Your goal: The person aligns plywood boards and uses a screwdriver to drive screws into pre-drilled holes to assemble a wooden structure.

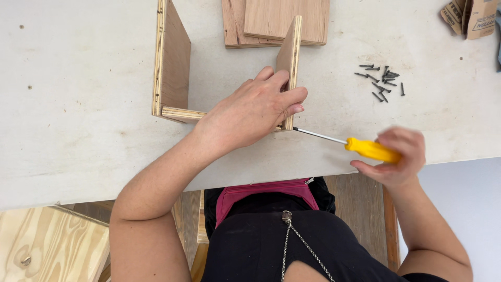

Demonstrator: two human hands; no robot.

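Note:
A three-sided plywood frame stands on the white table (78,104): a left panel (172,62), a near strip (182,113) and a right panel (290,57). My left hand (250,112) presses on the frame's near right corner, fingers wrapped against the right panel. My right hand (399,156), blurred, grips the yellow handle of a screwdriver (368,149). Its metal shaft points left, with the tip touching the outer face of the right panel near its bottom end.
Several dark screws (382,81) lie loose on the table to the right of the frame. Two flat plywood boards (276,21) rest at the far edge. A brown cardboard package (469,18) sits at the top right. A pine board (47,245) is below the table's near left.

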